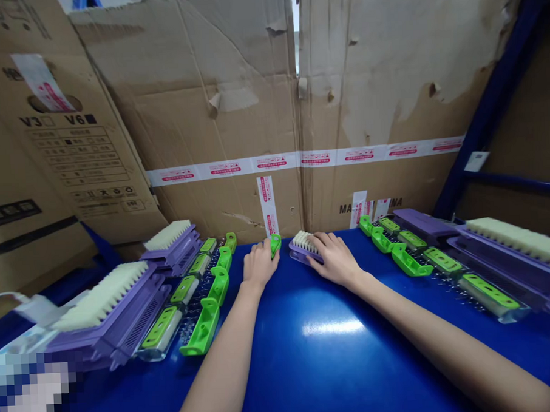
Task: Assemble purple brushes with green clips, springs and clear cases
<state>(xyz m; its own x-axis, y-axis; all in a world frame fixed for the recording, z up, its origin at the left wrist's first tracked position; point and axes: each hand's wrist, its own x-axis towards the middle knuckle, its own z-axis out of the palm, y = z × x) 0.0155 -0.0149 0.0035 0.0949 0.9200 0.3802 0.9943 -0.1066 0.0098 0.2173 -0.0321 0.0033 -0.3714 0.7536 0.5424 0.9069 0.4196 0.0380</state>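
At the back of the blue table, my left hand [259,264] is closed around a bright green plastic bracket [275,245]; its upper end shows beyond the fingers. A purple brush head [299,251] with cream bristles facing up lies a little to the right. My right hand [334,257] wraps over the right side of this brush head, which hides part of it. The two hands are apart, with bare blue surface between them.
On the left are purple brush heads [138,321], clear blocks with green tops [162,329], screws [193,316] and green brackets [206,327]. Similar purple parts [500,260], clear blocks [493,293] and green brackets [409,261] line the right. Cardboard [235,123] walls the back.
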